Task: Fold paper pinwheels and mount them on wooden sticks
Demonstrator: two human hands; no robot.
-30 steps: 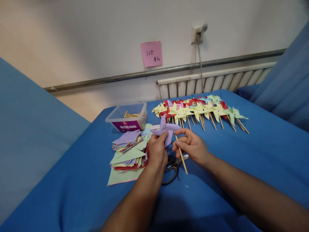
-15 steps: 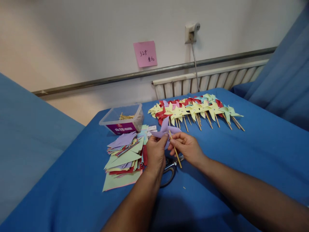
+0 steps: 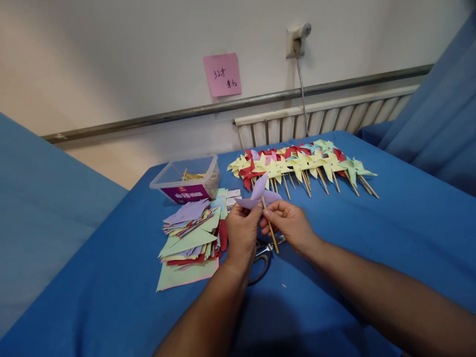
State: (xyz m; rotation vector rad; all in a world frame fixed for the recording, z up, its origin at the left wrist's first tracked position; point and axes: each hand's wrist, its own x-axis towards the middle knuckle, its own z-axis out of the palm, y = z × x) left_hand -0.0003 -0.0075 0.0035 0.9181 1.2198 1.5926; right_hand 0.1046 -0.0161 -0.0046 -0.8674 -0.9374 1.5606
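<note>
Pale wall (image 3: 111, 59), pink note (image 3: 222, 74), white radiator (image 3: 320, 119), blue bedding (image 3: 372, 233)

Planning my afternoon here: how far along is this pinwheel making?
Done: a row of finished pinwheels lies at the back. In hand: the left hand holds a purple pinwheel, the right hand its stick. Left: a pile of cut paper and sticks in the tub.

Bright even indoor light, soft shadows, sharp, wide-angle bending at edges.

Scissors (image 3: 265, 253) lie half hidden under the left hand (image 3: 241, 233) and right hand (image 3: 292, 225); writing on the pink note (image 3: 222, 74) is unreadably small.
</note>
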